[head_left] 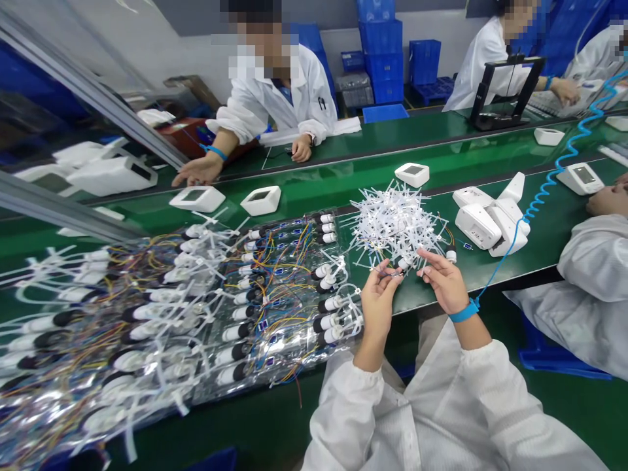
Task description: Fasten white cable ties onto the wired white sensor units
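My left hand (380,294) is closed, thumb and fingers pinched at the near edge of a heap of white cable ties (397,219). At its fingertips is a small white cylindrical part (404,261), partly hidden by the fingers and ties. Close by on the right, my right hand (445,281) has its fingers apart, with nothing plainly held; a blue wrist strap (464,311) circles its wrist. Beyond the right fingers, a white-and-black cylinder with wires (450,254) lies beside the heap, near a small blue circuit board (468,246).
Clear plastic trays (289,314) with rows of wired cylinders and looped ties cover the left side. White housings (478,226) are piled at right, with a coiled blue cord (544,190) above. White devices (261,201) sit on the green conveyor. Co-workers (289,85) sit opposite and at right.
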`<state>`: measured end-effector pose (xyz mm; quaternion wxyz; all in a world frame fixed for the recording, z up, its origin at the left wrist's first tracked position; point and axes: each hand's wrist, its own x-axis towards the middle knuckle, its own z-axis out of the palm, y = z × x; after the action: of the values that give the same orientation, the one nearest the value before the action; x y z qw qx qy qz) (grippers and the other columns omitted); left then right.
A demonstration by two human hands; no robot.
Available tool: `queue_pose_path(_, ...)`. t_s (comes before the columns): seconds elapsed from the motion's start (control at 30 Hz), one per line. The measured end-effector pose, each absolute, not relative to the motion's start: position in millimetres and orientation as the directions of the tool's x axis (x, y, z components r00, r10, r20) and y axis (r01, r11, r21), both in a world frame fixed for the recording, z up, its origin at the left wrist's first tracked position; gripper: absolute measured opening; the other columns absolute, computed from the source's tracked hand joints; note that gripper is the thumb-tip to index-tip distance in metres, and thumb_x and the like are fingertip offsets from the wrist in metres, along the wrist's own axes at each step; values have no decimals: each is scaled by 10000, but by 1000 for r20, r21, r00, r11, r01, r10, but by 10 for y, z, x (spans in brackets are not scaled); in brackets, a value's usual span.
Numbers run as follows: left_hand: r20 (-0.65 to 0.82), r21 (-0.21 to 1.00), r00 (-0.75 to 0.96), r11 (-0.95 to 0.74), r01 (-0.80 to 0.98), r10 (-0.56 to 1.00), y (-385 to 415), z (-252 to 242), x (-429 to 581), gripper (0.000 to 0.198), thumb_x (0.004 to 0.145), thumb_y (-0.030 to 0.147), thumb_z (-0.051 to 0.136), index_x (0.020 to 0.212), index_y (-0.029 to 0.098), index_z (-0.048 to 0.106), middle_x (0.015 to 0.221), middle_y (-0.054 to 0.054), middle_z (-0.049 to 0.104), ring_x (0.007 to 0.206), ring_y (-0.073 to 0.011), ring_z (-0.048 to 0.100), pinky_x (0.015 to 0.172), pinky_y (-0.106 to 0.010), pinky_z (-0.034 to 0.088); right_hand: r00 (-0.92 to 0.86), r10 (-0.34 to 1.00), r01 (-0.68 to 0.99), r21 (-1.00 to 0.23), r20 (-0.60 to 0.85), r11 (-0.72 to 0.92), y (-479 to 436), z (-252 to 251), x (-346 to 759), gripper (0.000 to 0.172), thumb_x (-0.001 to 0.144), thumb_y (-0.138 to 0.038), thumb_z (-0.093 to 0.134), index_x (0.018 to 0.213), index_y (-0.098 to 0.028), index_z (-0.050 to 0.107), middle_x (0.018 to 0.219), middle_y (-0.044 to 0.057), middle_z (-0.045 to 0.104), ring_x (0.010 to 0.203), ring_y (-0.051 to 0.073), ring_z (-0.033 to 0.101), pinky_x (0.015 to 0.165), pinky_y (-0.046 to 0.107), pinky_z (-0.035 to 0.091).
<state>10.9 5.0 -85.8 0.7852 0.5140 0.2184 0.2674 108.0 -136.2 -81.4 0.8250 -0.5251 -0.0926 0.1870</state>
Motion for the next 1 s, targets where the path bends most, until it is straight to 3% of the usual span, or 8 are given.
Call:
queue_pose_path(0.17,-8,965,777,209,-159,630,80,-876,117,225,838,306,896,1005,197,790,1066,-74,780,1109,-238,751,1087,-411,586,894,445,-234,-903,-54,361,-1351,-808,1094,363,766,-370,977,1094,-259,868,1209,77,850,938,218,763,896,381,633)
queue_pose_path(0.3,15,970,802,186,-156,597,101,-853,118,200,840,311,879,840,193,717,1119,-88,777,1191,-255,733,1127,-423,551,884,463,-244,-905,-60,349,-1336,-810,1098,357,688,-384,1046,885,-249,780,962,28,837,905,216,789,895,376,667)
queue_pose_path(0.5,-14,957,846,251,-142,533,83,-810,117,258,854,317,889,864,199,660,1060,-70,785,1132,-233,759,1113,-422,573,866,494,-239,-929,-73,282,-1325,-846,1090,350,748,-445,1013,910,-242,778,860,14,784,802,207,791,704,327,681)
queue_pose_path(0.67,-22,975,862,201,-93,506,82,-773,92,265,871,325,884,1081,196,787,1107,-88,815,1080,-246,783,1064,-420,611,879,471,-241,-922,-76,302,-1343,-847,1110,374,692,-395,1047,959,-250,830,959,23,821,924,225,810,964,396,667)
queue_pose_path(1.0,-28,978,872,192,-76,489,64,-653,69,190,875,282,873,1034,191,826,1080,-95,843,1063,-259,798,1046,-420,624,866,496,-225,-938,-69,263,-1357,-856,1109,335,722,-392,1036,943,-247,829,949,32,837,957,253,816,1003,433,643)
